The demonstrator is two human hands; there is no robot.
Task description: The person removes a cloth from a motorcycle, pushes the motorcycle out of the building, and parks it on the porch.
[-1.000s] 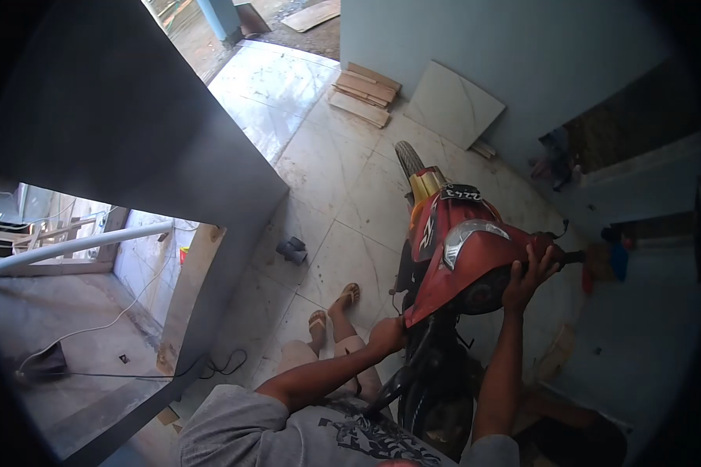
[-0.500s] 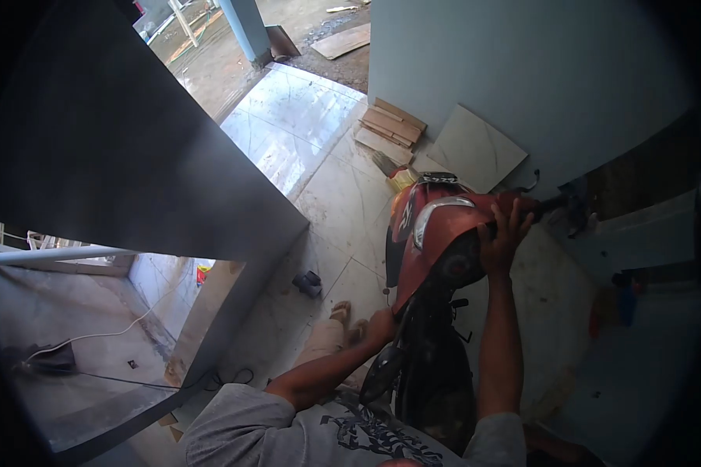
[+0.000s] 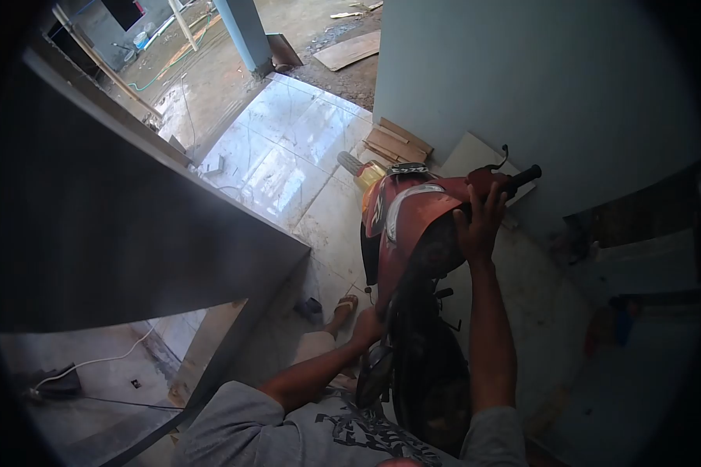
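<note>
A red motorcycle (image 3: 417,226) with a dark seat (image 3: 432,373) stands in front of me, its front wheel (image 3: 350,163) toward the bright doorway. My left hand (image 3: 371,328) is closed around the left end of its handlebar, beside a dark mirror (image 3: 375,366). The grip itself is mostly covered by my fingers. With fingers spread, my right hand (image 3: 481,226) lies against the red handlebar cover (image 3: 487,184). The right handlebar grip (image 3: 528,177) sticks out beyond that hand, untouched. One sandalled foot (image 3: 346,305) shows at the motorcycle's left.
A dark wall (image 3: 156,226) juts in from the left, and a pale wall (image 3: 522,78) rises at right. Wood pieces (image 3: 398,144) and a large tile (image 3: 463,156) lie by the right wall. Glossy tiles (image 3: 276,140) lead outside past a blue post (image 3: 244,35).
The motorcycle's front has shifted left in view, toward the doorway tiles. Both hands have moved left with it and stay on it. The sandalled foot has moved too.
</note>
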